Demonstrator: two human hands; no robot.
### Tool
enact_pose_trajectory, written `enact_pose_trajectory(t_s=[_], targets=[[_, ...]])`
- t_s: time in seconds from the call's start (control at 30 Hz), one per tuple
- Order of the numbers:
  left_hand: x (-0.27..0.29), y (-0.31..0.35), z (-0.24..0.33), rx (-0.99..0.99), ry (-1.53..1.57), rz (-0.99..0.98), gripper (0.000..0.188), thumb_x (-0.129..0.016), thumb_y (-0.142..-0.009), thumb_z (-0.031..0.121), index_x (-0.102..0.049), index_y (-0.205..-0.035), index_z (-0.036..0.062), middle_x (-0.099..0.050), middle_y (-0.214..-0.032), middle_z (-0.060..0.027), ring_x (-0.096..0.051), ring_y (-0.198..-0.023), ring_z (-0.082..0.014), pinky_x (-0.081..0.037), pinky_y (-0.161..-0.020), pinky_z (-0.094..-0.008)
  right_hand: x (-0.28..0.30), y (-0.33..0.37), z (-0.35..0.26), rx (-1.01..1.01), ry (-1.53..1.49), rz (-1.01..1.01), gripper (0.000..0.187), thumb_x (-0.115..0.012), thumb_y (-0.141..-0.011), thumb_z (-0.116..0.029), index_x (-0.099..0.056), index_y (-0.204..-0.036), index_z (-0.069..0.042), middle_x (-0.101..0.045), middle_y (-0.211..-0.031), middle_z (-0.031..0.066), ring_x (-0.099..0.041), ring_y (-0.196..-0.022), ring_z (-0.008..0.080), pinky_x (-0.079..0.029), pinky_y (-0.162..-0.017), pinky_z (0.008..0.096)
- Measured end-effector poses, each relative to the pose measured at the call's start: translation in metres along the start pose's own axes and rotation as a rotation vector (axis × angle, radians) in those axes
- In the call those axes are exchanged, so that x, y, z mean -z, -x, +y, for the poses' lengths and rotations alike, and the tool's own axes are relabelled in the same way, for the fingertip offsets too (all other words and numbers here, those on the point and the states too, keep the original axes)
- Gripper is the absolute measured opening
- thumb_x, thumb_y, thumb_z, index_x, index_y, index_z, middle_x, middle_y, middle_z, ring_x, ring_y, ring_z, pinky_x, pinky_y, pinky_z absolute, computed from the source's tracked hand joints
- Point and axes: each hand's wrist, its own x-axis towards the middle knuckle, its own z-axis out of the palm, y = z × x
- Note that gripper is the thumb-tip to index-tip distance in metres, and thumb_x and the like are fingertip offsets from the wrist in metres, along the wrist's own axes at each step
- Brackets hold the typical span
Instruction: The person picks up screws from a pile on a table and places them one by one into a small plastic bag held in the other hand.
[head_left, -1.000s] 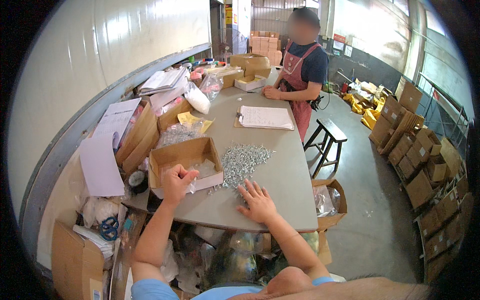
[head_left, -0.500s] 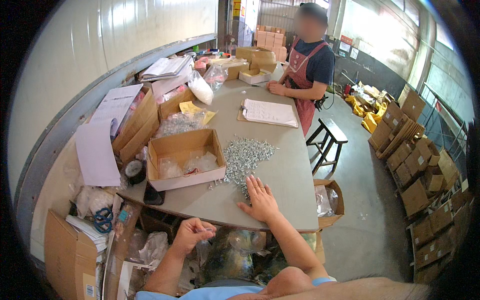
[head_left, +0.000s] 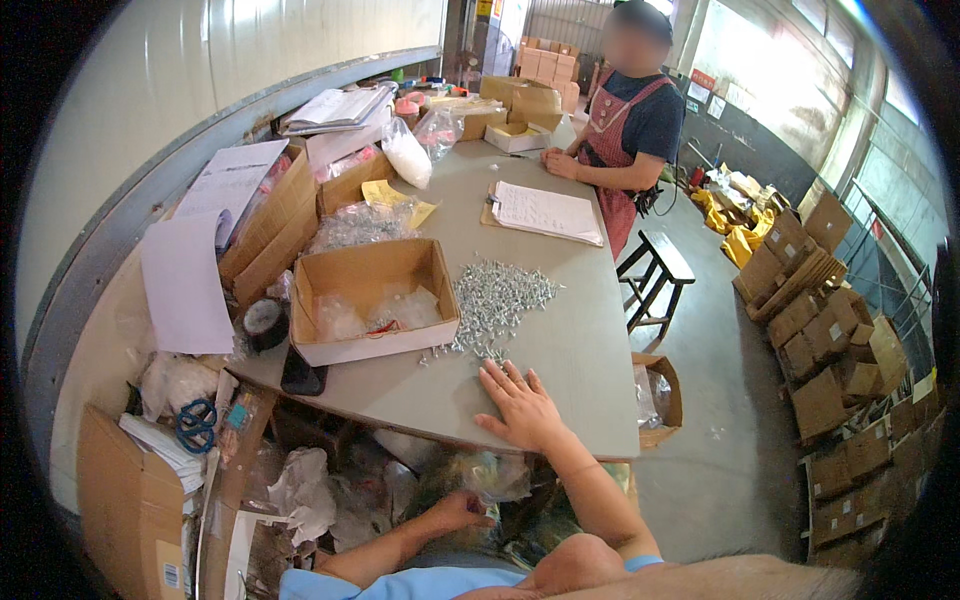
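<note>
My right hand (head_left: 522, 405) lies flat and open on the grey table (head_left: 580, 350), its fingertips at the near edge of a pile of small silver screws (head_left: 497, 295). My left hand (head_left: 462, 510) is down below the table edge, its fingers curled by clear plastic bags (head_left: 490, 475); whether it grips one is unclear. An open cardboard box (head_left: 372, 297) holding small clear bags stands on the table left of the screws.
A person in a red apron (head_left: 630, 120) stands at the far end by a clipboard with paper (head_left: 545, 212). Papers, boxes and bagged parts crowd the table's left side. A wooden stool (head_left: 657, 268) and stacked cartons (head_left: 820, 330) stand right.
My left hand left the open box, dropped below the table edge and now reaches toward the bags underneath. My right hand stayed flat by the screws.
</note>
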Motion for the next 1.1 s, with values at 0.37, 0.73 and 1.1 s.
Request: enact_pose_trajectory(t_s=[0.37, 0.73, 1.1], targets=[[-0.018, -0.018, -0.003, -0.274, 0.118, 0.132, 0.054, -0.077, -0.075, 0.028, -0.057, -0.119, 0.0029, -0.062, -0.115, -0.0093, -0.056, -0.106, -0.02, -0.043, -0.091, -0.0344, 0.005, 0.006, -0.008, -0.033, -0.051, 0.097, 0.072, -0.05, -0.087, -0.053, -0.033, -0.143, -0.012, -0.027, -0.151, 0.0092, -0.023, -0.139, 0.0311, -0.02, -0.111, 0.0491], [-0.019, 0.007, 0.042, -0.111, 0.127, 0.203, 0.043, -0.074, -0.077, 0.014, -0.058, -0.115, 0.0001, -0.065, -0.108, -0.0103, -0.059, -0.099, -0.0193, -0.046, -0.087, -0.0347, 0.015, 0.02, 0.0, -0.137, -0.513, 0.263, 0.084, -0.079, -0.064, -0.018, -0.04, -0.137, -0.009, -0.039, -0.141, 0.0168, -0.037, -0.13, 0.0355, -0.032, -0.107, 0.0409], [-0.039, -0.015, 0.004, -0.318, 0.312, 0.316, 0.028, -0.072, -0.078, 0.012, -0.062, -0.102, 0.0015, -0.066, -0.094, -0.0059, -0.06, -0.087, -0.0139, -0.048, -0.079, -0.0302, 0.009, 0.016, -0.001, -0.194, -0.433, 0.332, 0.041, -0.07, -0.068, -0.015, -0.057, -0.106, -0.008, -0.054, -0.109, 0.0125, -0.049, -0.105, 0.0337, -0.042, -0.09, 0.0412]])
